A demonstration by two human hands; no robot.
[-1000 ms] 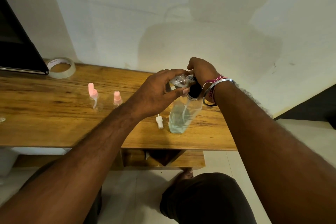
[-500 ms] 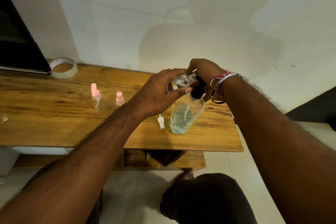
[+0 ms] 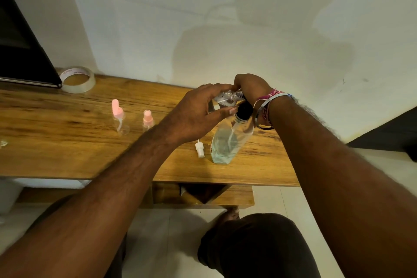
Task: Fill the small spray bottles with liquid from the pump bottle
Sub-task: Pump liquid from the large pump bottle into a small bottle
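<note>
Left hand (image 3: 198, 115) grips the small spray bottle (image 3: 225, 98) tipped near horizontal, mouth toward the black pump head (image 3: 243, 110) of the pump bottle (image 3: 228, 142), while right hand (image 3: 250, 88) curls over that head, directly above the leaning bottle

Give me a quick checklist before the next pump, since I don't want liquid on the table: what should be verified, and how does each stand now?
1. Small bottle held firmly: ok, the left hand grips it with curled fingers.
2. Small bottle's mouth at the pump head: cannot tell, the hands hide the nozzle.
3. Right hand on the pump head: ok, it sits on top.
4. Pump bottle steady on the table: not ok, it leans.
5. Liquid left in the pump bottle: ok, some shows at the bottom.
6. White spray cap within reach: ok, beside the pump bottle.
</note>
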